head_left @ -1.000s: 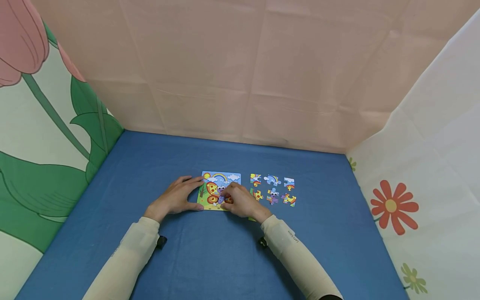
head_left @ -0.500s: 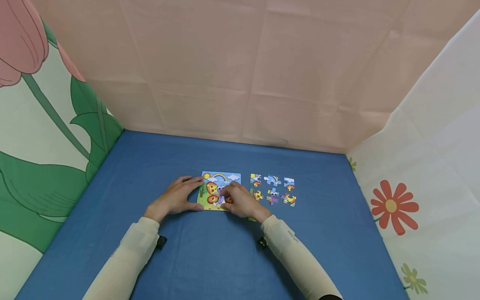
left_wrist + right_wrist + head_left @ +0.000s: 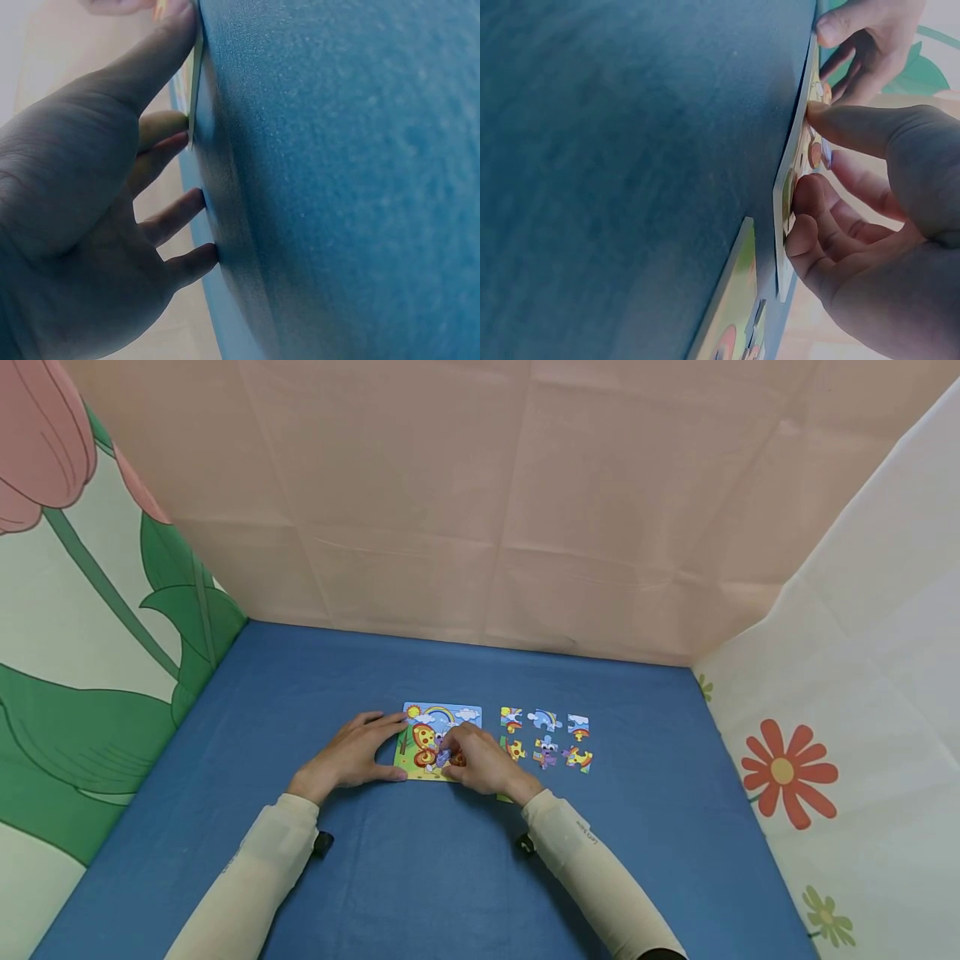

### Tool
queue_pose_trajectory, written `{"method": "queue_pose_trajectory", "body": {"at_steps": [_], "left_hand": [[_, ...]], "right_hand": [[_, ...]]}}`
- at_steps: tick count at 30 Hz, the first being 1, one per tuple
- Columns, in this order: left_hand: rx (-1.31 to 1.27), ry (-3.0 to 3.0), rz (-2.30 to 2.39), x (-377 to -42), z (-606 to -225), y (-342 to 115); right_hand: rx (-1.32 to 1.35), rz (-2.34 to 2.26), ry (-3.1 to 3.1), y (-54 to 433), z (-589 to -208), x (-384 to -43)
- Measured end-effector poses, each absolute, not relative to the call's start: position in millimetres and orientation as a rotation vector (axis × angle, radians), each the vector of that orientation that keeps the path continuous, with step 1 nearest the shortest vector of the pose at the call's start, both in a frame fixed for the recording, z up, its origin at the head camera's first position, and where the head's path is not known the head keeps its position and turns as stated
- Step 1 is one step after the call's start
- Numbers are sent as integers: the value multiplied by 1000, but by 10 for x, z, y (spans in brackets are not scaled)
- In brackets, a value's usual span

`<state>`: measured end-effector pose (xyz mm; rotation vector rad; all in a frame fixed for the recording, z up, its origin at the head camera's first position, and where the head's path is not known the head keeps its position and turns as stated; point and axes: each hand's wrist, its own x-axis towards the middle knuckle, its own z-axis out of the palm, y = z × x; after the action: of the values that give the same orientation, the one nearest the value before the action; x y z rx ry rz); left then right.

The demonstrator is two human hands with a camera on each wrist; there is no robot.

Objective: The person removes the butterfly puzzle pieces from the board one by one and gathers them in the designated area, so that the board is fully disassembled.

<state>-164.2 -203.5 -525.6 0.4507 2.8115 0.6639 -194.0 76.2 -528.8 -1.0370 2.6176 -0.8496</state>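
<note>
A jigsaw puzzle board (image 3: 416,772) with a cartoon picture of a sun, rainbow and butterfly lies flat on the blue table. My left hand (image 3: 352,755) rests at its left side, fingers spread. In the left wrist view the thumb and forefingers touch the board's edge (image 3: 193,97), while the other fingertips are down at the cloth. My right hand (image 3: 486,762) is over the board's right half with its fingers bent. Between its thumb and index finger, a small puzzle piece (image 3: 826,154) stands tilted up from the board. The hand hides the board's lower right part.
Right of the board lie several loose jigsaw pieces in rows, among them a blue piece (image 3: 545,720) and a purple piece (image 3: 546,752). One green-yellow piece (image 3: 505,798) is partly under the right wrist. A beige cloth wall (image 3: 480,527) stands behind the table.
Both hands keep their places on the board. The small piece at the right fingertips shifts and tilts slightly, its pale part showing less than half a second ago.
</note>
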Motion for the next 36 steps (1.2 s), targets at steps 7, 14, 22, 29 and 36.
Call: {"method": "queue_pose_trajectory", "body": {"at_steps": [7,14,22,29,36], "left_hand": [[448,2807,666,-1643,-5253,-2036],[458,2806,668,-1642,-5250,-2040],[456,2805,670,-1639,-5244,-2037],[458,2805,667,-1637,-5234,-2037],[457,2804,658,-1634,-5234,-2033]], "right_hand": [[-1058,-879,2622,772,-5260,-1932],[-1061,-953,2588,797,-5256,-1946],[-1038,-996,2579,797,-5258,-1942],[-1022,-1030,2578,805,-5255,-1935],[-948,-1114,2552,915,-5190,-1896]]}}
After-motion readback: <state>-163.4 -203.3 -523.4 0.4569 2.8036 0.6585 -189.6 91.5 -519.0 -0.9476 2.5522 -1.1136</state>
